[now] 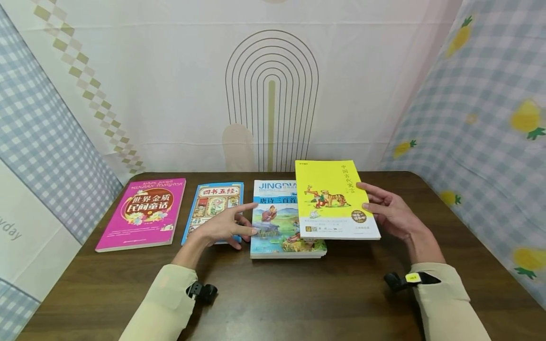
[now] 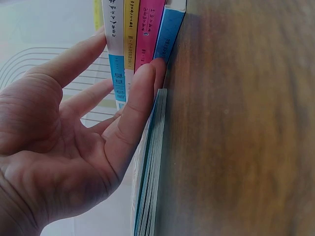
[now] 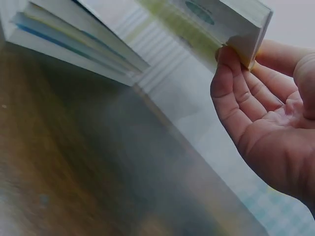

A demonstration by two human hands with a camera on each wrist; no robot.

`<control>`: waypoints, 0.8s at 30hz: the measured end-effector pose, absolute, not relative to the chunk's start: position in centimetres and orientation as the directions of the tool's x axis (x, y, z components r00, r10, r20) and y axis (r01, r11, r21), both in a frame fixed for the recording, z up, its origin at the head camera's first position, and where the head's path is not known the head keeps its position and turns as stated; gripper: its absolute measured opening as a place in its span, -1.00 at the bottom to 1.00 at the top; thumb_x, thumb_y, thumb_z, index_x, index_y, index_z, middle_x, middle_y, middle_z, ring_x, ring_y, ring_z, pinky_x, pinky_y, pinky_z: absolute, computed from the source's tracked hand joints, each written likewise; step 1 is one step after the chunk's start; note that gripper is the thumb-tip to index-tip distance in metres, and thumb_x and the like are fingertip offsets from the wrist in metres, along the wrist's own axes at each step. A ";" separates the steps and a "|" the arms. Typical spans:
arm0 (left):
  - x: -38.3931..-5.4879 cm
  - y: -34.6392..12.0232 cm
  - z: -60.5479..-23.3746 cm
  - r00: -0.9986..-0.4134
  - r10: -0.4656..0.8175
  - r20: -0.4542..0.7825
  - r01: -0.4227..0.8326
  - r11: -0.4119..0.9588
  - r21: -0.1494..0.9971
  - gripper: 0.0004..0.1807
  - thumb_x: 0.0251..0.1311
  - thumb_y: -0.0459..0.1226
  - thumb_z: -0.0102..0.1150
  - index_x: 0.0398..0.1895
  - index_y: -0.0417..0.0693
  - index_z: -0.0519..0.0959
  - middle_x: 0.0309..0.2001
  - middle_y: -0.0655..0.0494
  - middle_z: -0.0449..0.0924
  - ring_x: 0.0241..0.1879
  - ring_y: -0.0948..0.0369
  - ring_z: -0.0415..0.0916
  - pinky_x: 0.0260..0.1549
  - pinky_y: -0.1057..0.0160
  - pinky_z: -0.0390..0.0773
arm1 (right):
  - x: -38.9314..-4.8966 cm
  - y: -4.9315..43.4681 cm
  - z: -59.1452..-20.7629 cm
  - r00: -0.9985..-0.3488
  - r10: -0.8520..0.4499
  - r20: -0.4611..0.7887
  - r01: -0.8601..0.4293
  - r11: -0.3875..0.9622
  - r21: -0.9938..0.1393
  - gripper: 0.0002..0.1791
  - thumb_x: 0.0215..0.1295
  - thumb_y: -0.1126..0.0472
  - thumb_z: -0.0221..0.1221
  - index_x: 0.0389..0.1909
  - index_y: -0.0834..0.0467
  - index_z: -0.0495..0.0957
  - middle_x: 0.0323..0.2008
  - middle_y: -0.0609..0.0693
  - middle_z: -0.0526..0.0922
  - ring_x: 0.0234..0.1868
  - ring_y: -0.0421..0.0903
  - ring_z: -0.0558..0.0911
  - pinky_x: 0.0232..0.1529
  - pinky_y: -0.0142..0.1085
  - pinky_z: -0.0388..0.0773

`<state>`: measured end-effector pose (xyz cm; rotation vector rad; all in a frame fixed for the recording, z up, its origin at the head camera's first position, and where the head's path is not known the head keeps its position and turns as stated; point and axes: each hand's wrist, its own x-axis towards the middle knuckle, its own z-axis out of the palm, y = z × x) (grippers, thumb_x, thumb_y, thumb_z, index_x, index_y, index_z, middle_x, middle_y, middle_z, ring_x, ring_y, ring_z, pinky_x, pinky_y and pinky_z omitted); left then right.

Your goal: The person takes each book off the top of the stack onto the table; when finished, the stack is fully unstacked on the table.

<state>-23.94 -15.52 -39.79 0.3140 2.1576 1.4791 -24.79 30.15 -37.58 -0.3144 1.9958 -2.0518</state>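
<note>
My right hand (image 1: 394, 214) pinches the right edge of a yellow book (image 1: 324, 189) with a tiger picture on its cover. In the right wrist view, thumb and fingers grip the corner of that book (image 3: 236, 19), raised above the table. Its left part overlaps a stack of books topped by a blue-and-white poetry book (image 1: 273, 241). My left hand (image 1: 223, 226) is beside the stack's left side, fingers extended. In the left wrist view, its fingertips are right at the spines (image 2: 118, 44), which are white-blue, yellow, pink and blue.
Left of the stack, a blue-edged book (image 1: 213, 203) lies flat, partly behind my left hand. A magenta book (image 1: 142, 213) lies at the table's far left. The brown wooden table (image 1: 273, 298) meets a patterned cloth backdrop (image 1: 183, 94) behind, with checked cloth at both sides.
</note>
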 end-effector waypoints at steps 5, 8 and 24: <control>-23.9 -15.6 -39.7 -0.843 0.461 -0.277 -0.092 0.384 0.919 -0.10 0.39 -0.22 0.39 0.70 0.14 0.16 0.05 -0.22 0.55 -0.20 0.05 0.69 -0.34 0.04 0.82 | -24.6 31.4 -37.1 -0.959 -0.283 -0.031 0.033 -0.003 -0.999 -0.31 0.52 0.37 0.21 0.61 0.04 0.32 0.08 -0.22 0.76 -0.01 -0.17 0.78 -0.12 -0.24 0.81; -23.9 -15.6 -39.7 -0.842 0.465 -0.272 -0.084 0.384 0.919 -0.10 0.40 -0.21 0.38 0.71 0.11 0.14 0.05 -0.23 0.55 -0.21 0.05 0.68 -0.34 0.04 0.82 | -24.5 32.2 -37.1 -0.963 -0.265 -0.045 0.040 0.023 -0.999 -0.28 0.52 0.35 0.22 0.63 0.04 0.27 0.08 -0.26 0.76 -0.01 -0.19 0.78 -0.12 -0.25 0.80; -23.8 -15.7 -39.7 -0.836 0.479 -0.267 -0.080 0.375 0.924 -0.10 0.40 -0.21 0.37 0.71 0.10 0.13 0.04 -0.23 0.56 -0.22 0.05 0.68 -0.34 0.03 0.82 | -24.5 35.9 -37.8 -0.971 -0.206 -0.121 0.110 0.067 -0.992 -0.25 0.53 0.31 0.22 0.66 -0.08 0.23 0.03 -0.37 0.75 -0.05 -0.24 0.77 -0.15 -0.26 0.80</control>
